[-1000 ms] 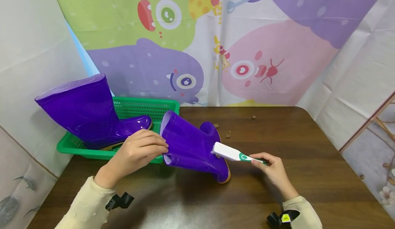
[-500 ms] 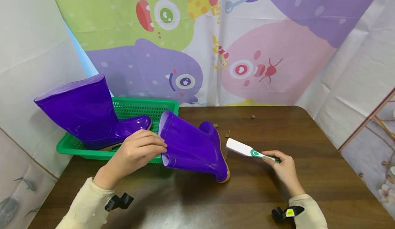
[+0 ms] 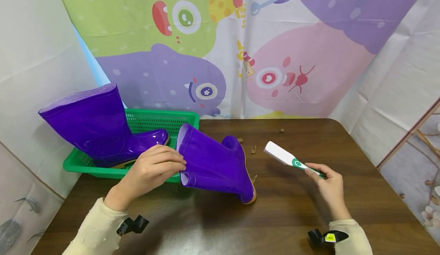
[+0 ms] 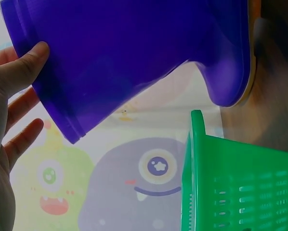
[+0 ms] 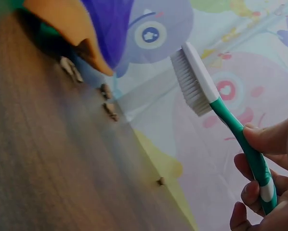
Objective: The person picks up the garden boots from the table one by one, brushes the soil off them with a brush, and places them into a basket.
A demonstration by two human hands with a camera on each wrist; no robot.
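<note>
A purple rain boot (image 3: pixel 213 161) leans over the table with its yellowish sole toward the right. My left hand (image 3: pixel 151 171) pinches the rim of its shaft; in the left wrist view the thumb lies on the outside of the boot (image 4: pixel 120 53). In my right hand (image 3: pixel 328 186) is a white and green scrub brush (image 3: pixel 280 154), gripped by its handle and apart from the boot. White bristles show on the brush (image 5: pixel 189 84) in the right wrist view. A second purple rain boot (image 3: pixel 99 125) stands in the green basket (image 3: pixel 165 113).
Several brown crumbs, among them a flake (image 3: pixel 253 149), lie on the wooden table (image 3: pixel 292 217) beyond and beside the boot's sole. A cartoon-printed curtain (image 3: pixel 237 75) hangs behind the table. The basket's near right corner is close beside the held boot.
The brush has come off the boot and moved right with my right hand, so a brown flake beside the sole now shows. My left hand and the boot have stayed in place.
</note>
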